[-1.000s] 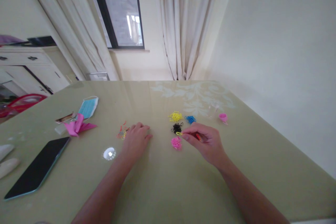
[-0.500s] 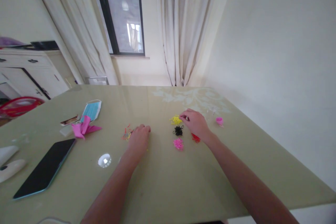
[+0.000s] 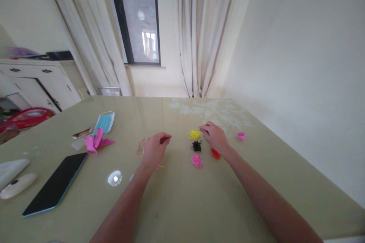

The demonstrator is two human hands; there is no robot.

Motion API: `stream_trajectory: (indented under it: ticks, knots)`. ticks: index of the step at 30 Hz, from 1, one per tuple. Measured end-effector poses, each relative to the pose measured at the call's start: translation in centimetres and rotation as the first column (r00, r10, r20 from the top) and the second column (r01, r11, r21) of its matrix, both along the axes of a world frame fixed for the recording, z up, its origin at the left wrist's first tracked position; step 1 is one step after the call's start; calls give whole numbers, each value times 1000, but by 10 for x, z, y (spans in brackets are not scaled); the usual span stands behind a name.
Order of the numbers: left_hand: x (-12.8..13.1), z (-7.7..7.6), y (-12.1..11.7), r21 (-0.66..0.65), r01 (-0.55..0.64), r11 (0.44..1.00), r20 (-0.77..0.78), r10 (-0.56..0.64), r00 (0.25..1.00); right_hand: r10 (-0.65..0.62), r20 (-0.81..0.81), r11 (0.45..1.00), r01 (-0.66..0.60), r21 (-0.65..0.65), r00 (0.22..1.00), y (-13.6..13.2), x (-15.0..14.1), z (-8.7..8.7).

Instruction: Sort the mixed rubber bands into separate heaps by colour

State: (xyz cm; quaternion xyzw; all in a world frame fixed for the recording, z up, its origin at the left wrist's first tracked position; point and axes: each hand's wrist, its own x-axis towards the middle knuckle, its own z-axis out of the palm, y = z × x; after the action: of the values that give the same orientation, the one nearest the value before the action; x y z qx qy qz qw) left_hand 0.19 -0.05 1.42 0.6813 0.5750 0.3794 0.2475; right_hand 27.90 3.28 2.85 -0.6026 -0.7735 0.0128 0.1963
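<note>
My left hand (image 3: 155, 150) is raised a little over the table, thumb and fingers pinched together; whatever they hold is too small to make out. Beside and partly behind it lies a mixed pile of small rubber bands (image 3: 140, 149), with a few more bands (image 3: 160, 166) near the wrist. My right hand (image 3: 214, 136) is pinched closed at the right edge of a yellow band pile (image 3: 194, 134); anything in its fingertips is hidden. Close by sit a black pile (image 3: 196, 145), a pink pile (image 3: 196, 160) and a red pile (image 3: 216, 154), partly under the right wrist.
A pink cup-like piece (image 3: 242, 136) lies right of my right hand. On the left are a black tablet (image 3: 55, 184), a folded pink paper shape (image 3: 97, 142), a blue face mask (image 3: 104, 122) and a white mouse (image 3: 18, 186). A wall borders the table's right side.
My right hand carried a yellow band to the yellow pile and stays there; the band no longer shows. The left hand has lifted from the mixed pile and moved slightly right, fingers now pinched.
</note>
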Motion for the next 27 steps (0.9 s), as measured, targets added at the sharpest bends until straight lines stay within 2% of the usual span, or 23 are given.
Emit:
stream_trajectory:
  ticks: [1,2,3,5,9,15,17,18,20,21,22,24,27]
  knots:
    - [1,1,-1,3,34,999,197,-34,980,26,-40,1000,-25,20,999,-8,0,-1]
    - [4,3,-2,7,74,997,362,-71,929,60,-91,997,-57,44,994,-16,-1,-2]
    - [6,5,-4,10,113,994,476,-104,873,135,-225,989,-115,97,965,-24,-3,-4]
    - [13,9,-11,9,169,986,601,-140,787,270,-420,960,-210,183,867,-41,-7,-8]
    - [25,12,-25,-12,263,965,684,-183,706,402,-523,915,-314,252,752,-66,-19,-9]
    - [31,4,-31,-53,356,933,651,-238,721,443,-617,897,-336,289,650,-79,-29,0]
    - [27,1,-28,-42,337,940,566,-256,784,391,-727,918,-301,260,564,-80,-27,4]
    - [24,-1,-25,-28,300,953,472,-252,845,354,-790,928,-289,234,500,-80,-26,7]
    - [18,-5,-19,25,174,984,154,-176,972,284,-889,940,-290,182,360,-81,-23,12]
    - [14,-8,-16,59,106,993,-47,-103,994,256,-917,941,-297,164,306,-81,-22,15]
    - [11,-11,-13,85,52,995,-234,-30,972,237,-934,941,-302,152,267,-82,-20,18]
    - [6,-16,-9,91,-1,996,-496,46,867,214,-950,945,-295,142,228,-81,-18,21]
    - [3,-21,-5,26,-5,1000,-634,21,773,172,-953,960,-261,105,250,-73,-15,18]
